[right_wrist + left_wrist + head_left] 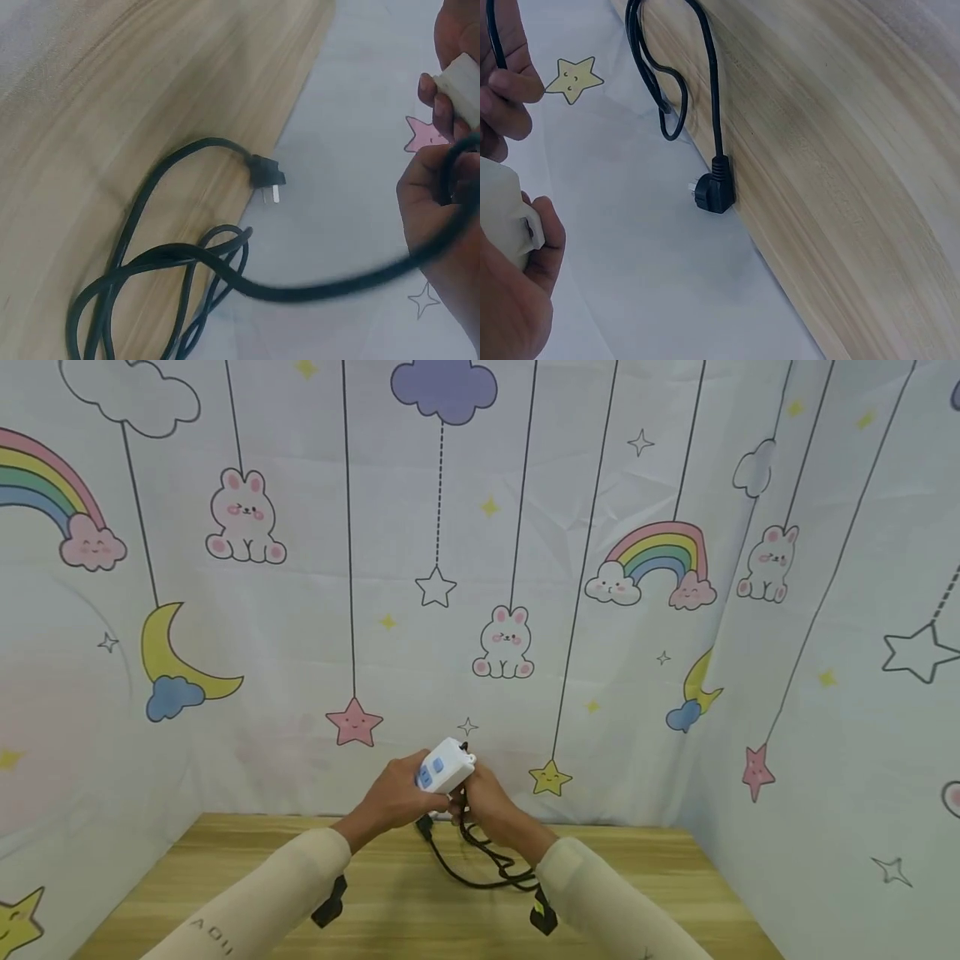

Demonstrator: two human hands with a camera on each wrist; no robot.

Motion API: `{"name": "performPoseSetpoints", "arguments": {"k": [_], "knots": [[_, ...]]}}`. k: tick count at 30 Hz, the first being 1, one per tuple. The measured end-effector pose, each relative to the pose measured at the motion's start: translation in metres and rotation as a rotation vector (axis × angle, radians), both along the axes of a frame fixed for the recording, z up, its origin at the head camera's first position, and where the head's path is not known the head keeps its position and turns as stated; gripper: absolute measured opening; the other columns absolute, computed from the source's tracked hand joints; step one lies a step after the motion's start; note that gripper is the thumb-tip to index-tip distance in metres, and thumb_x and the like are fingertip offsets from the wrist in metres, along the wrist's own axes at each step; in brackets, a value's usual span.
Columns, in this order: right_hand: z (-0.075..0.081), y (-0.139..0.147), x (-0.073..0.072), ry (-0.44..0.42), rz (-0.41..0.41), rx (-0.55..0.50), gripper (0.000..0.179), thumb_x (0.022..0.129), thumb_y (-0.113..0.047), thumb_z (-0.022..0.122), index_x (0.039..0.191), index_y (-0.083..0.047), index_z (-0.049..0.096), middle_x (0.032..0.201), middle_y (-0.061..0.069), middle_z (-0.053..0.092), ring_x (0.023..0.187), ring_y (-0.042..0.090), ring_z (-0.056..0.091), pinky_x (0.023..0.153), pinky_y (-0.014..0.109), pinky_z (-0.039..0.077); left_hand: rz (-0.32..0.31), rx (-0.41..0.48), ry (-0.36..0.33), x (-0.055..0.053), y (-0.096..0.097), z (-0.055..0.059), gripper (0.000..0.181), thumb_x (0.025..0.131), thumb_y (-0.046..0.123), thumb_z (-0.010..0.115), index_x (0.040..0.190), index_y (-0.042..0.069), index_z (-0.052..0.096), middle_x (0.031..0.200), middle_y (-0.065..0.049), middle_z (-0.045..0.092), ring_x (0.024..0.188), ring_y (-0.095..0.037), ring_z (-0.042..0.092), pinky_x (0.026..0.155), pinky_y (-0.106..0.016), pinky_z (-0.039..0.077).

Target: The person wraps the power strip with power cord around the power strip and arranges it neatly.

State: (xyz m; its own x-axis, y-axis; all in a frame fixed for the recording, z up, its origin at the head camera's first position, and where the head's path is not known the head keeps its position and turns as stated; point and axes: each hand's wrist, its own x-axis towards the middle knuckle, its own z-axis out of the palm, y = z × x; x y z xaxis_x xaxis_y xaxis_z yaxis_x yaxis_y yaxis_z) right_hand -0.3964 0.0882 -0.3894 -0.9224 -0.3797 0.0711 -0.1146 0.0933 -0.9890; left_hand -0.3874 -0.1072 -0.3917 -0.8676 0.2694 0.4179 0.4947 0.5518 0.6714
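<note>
My left hand point(393, 789) grips a white power strip point(448, 767) with blue sockets, held up above the table. Close by on the right, my right hand point(491, 802) curls its fingers around the black power cord point(337, 289) near the strip's end. In the left wrist view the cord passes through the right fingers point(514, 86). The cord's plug point(716, 191) lies near the table's back edge, its metal prongs showing in both wrist views. Between plug and hands the cord lies in loose loops. Part of the strip is hidden behind the left hand.
The wood-grain tabletop point(420, 914) stretches beneath both arms. A pale cloth wall point(300, 652) printed with stars, bunnies and rainbows stands behind and at the sides. Dark pieces point(330, 902) hang below the sleeves.
</note>
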Motion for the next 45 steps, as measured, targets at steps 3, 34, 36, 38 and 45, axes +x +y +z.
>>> {"name": "performPoseSetpoints", "arguments": {"k": [3, 34, 36, 38, 45], "knots": [[-0.002, -0.001, 0.004, -0.051, 0.032, -0.008, 0.016, 0.124, -0.025, 0.036, 0.122, -0.014, 0.047, 0.088, 0.001, 0.049, 0.069, 0.014, 0.046, 0.063, 0.030, 0.048, 0.036, -0.057, 0.017, -0.003, -0.001, -0.003, 0.068, 0.080, 0.035, 0.087, 0.139, 0.006, 0.069, 0.102, -0.007, 0.078, 0.084, -0.016, 0.066, 0.071, -0.033, 0.053], [0.013, 0.004, 0.042, 0.227, 0.133, 0.766, 0.043, 0.123, -0.031, 0.046, 0.088, -0.011, 0.057, 0.064, -0.002, 0.048, 0.052, 0.012, 0.044, 0.051, 0.028, 0.037, 0.242, -0.302, 0.054, -0.010, -0.001, 0.001, 0.062, 0.083, 0.037, 0.086, 0.127, -0.001, 0.063, 0.091, -0.012, 0.073, 0.070, -0.021, 0.065, 0.057, -0.033, 0.050], [0.014, 0.003, 0.046, 0.299, 0.144, 0.842, 0.040, 0.123, -0.031, 0.046, 0.094, -0.009, 0.062, 0.068, -0.003, 0.049, 0.057, 0.011, 0.046, 0.058, 0.028, 0.040, 0.261, -0.309, 0.047, -0.011, -0.002, 0.002, 0.062, 0.082, 0.036, 0.085, 0.126, -0.001, 0.063, 0.089, -0.012, 0.071, 0.069, -0.022, 0.064, 0.057, -0.034, 0.049], [0.013, 0.002, 0.050, 0.348, 0.162, 0.901, 0.035, 0.123, -0.031, 0.046, 0.106, -0.008, 0.064, 0.074, -0.002, 0.051, 0.063, 0.011, 0.049, 0.064, 0.029, 0.043, 0.282, -0.316, 0.044, -0.012, -0.003, 0.002, 0.063, 0.080, 0.035, 0.085, 0.125, -0.001, 0.063, 0.088, -0.012, 0.071, 0.069, -0.022, 0.063, 0.057, -0.035, 0.048], [0.008, 0.001, 0.058, 0.505, 0.137, 1.039, 0.039, 0.124, -0.036, 0.042, 0.133, -0.009, 0.068, 0.089, 0.000, 0.066, 0.084, 0.010, 0.062, 0.079, 0.032, 0.050, 0.296, -0.365, 0.043, -0.012, -0.013, 0.002, 0.062, 0.077, 0.034, 0.086, 0.123, -0.001, 0.064, 0.086, -0.010, 0.070, 0.068, -0.023, 0.062, 0.057, -0.036, 0.048]]}}
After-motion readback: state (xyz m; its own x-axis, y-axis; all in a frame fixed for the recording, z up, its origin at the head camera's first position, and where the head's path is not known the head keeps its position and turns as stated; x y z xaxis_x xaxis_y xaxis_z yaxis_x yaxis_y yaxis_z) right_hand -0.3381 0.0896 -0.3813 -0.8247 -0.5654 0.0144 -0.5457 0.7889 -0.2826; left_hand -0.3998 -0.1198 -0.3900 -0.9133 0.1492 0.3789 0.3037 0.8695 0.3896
